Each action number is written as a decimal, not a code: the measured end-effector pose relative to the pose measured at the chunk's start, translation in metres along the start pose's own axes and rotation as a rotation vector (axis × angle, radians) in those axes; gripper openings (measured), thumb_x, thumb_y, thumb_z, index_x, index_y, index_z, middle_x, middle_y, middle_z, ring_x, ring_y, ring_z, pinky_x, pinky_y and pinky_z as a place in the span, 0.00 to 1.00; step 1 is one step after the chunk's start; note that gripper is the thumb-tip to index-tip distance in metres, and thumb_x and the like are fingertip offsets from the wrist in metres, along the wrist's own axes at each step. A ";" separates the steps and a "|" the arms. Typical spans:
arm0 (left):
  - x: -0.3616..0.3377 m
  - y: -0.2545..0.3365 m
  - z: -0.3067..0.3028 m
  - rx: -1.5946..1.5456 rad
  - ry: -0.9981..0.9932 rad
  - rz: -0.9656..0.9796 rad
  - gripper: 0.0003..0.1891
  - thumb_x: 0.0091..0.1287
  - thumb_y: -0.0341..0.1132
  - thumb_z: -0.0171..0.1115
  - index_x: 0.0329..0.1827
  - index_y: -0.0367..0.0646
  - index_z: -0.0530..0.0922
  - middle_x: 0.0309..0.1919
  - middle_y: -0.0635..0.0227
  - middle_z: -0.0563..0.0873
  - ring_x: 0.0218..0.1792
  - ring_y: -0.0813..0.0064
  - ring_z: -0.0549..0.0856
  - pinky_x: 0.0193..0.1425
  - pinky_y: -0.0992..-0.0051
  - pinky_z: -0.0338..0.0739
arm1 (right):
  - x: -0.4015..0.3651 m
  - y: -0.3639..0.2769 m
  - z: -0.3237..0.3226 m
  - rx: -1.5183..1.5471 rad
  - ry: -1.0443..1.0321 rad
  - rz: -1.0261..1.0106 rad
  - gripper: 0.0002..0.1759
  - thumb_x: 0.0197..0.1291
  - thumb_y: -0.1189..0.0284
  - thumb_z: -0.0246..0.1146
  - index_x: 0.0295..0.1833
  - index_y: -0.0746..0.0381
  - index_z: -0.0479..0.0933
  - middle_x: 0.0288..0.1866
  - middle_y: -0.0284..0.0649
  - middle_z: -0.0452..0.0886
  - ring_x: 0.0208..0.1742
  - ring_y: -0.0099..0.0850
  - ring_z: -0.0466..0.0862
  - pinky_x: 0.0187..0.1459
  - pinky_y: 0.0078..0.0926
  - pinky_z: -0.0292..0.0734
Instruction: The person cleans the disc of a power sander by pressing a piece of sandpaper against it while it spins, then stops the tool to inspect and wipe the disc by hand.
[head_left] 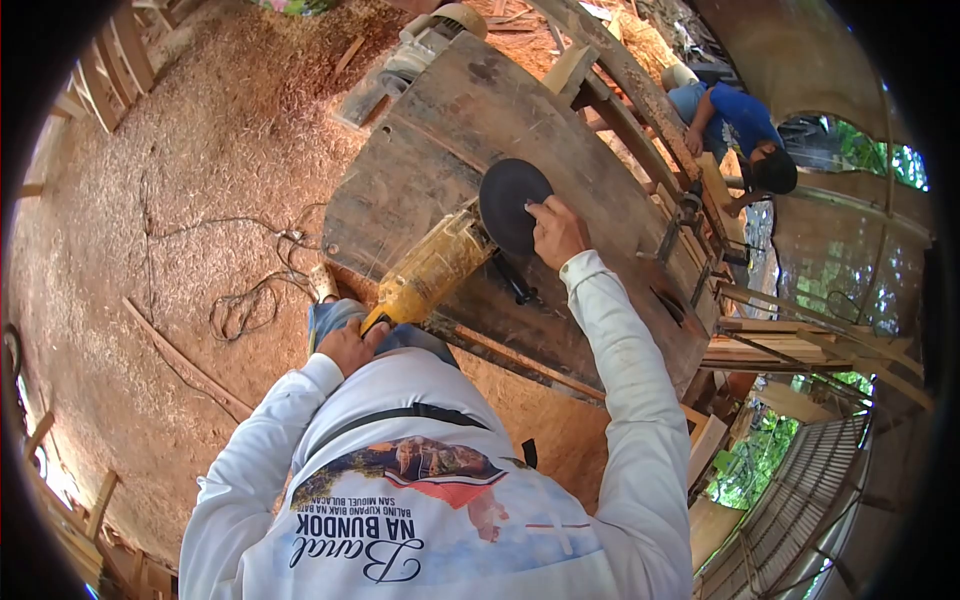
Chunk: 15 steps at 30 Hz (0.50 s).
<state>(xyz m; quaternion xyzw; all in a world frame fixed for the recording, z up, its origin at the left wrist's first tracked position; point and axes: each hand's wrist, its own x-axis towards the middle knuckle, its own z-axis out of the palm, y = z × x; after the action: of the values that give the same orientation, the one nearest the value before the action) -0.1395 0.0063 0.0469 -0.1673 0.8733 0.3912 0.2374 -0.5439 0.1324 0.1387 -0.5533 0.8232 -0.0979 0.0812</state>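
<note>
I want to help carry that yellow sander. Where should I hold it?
Probably the narrow rear end of the yellow sander, coming from behind, where the left hand wraps it. The black disc at the front, touched by the right hand, is wide and flat.

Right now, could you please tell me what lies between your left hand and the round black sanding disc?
The yellow angle grinder body spans that stretch, from the left hand to the round black disc, in the head view.

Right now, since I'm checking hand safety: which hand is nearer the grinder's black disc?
Right. The right hand has its fingers on the black disc. The left hand grips the rear end of the yellow grinder, away from the disc.
</note>
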 end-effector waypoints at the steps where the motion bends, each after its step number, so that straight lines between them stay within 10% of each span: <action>1: 0.000 0.000 -0.001 0.008 -0.005 -0.003 0.21 0.83 0.55 0.38 0.72 0.68 0.72 0.57 0.37 0.80 0.44 0.35 0.88 0.47 0.48 0.84 | 0.001 -0.002 -0.001 -0.011 -0.005 0.001 0.15 0.57 0.80 0.63 0.50 0.62 0.87 0.41 0.45 0.81 0.47 0.46 0.83 0.50 0.44 0.81; 10: 0.009 -0.011 0.016 -0.182 -0.023 -0.191 0.36 0.79 0.67 0.38 0.68 0.45 0.75 0.54 0.30 0.81 0.48 0.32 0.86 0.56 0.48 0.80 | 0.005 -0.005 -0.004 -0.017 -0.014 0.005 0.16 0.55 0.80 0.63 0.49 0.61 0.87 0.41 0.44 0.82 0.48 0.46 0.83 0.50 0.44 0.81; 15: 0.003 0.000 -0.003 -0.122 -0.031 -0.111 0.32 0.80 0.65 0.38 0.70 0.52 0.74 0.56 0.34 0.81 0.49 0.33 0.86 0.56 0.48 0.80 | 0.006 0.000 -0.001 0.030 0.006 0.008 0.14 0.54 0.81 0.62 0.46 0.61 0.87 0.40 0.45 0.82 0.46 0.47 0.84 0.48 0.44 0.82</action>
<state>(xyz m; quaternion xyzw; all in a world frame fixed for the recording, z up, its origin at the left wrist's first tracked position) -0.1424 0.0038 0.0471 -0.2237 0.8335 0.4323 0.2615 -0.5465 0.1271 0.1400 -0.5486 0.8240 -0.1115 0.0871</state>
